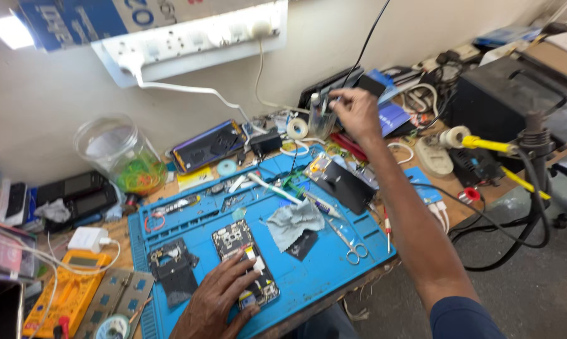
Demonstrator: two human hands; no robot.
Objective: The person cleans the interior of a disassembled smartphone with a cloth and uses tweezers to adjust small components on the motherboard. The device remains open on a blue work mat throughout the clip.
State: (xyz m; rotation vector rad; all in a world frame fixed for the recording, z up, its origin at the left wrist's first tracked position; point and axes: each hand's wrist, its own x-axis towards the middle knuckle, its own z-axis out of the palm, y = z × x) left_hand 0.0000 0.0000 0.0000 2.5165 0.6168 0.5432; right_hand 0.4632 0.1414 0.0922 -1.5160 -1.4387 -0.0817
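My left hand (217, 295) rests flat on an opened phone (242, 251) with its circuit board showing, which lies on a blue work mat (333, 257). My right hand (355, 113) is stretched out to the back of the bench, its fingers pinched on a thin tool standing in a small clear holder (321, 119). A grey cloth (291, 223), scissors (349, 245) and a white pen-like tool (277, 189) lie on the mat between the hands.
A clear jar of rubber bands (123, 154), a phone leaning on the wall (209, 145), a yellow multimeter (70, 289), a black phone part (173, 270), a roll of tape (297, 129), a soldering iron stand (534, 144) and a wall power strip (202, 37) surround the mat.
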